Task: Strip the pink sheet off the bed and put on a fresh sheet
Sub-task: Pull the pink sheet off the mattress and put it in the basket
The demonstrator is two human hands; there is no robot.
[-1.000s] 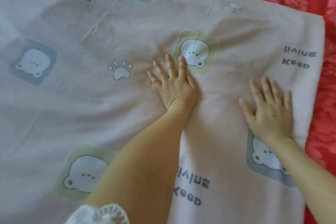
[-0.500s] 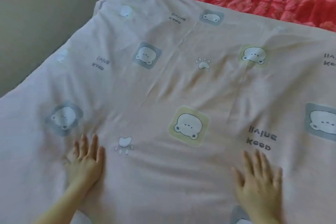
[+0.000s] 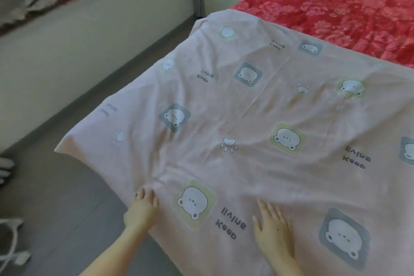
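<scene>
- Sheet (image 3: 246,101): pale pink, printed with bear faces, paw marks and "Keep" lettering. It lies spread and creased, stretching ahead of both hands.
- Its near left edge lies under the left hand (image 3: 143,208); the right hand (image 3: 272,233) rests flat on it.

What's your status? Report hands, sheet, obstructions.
Left hand flat at near edge of bear-print sheet, right hand flat on it. Sheet wrinkled; red floral cover bare beyond. Nothing lying on the sheet.

The pink sheet (image 3: 257,107) is soft, matt cloth with wrinkles, and the red blanket (image 3: 336,2) looks fuzzy and bumpy.
</scene>
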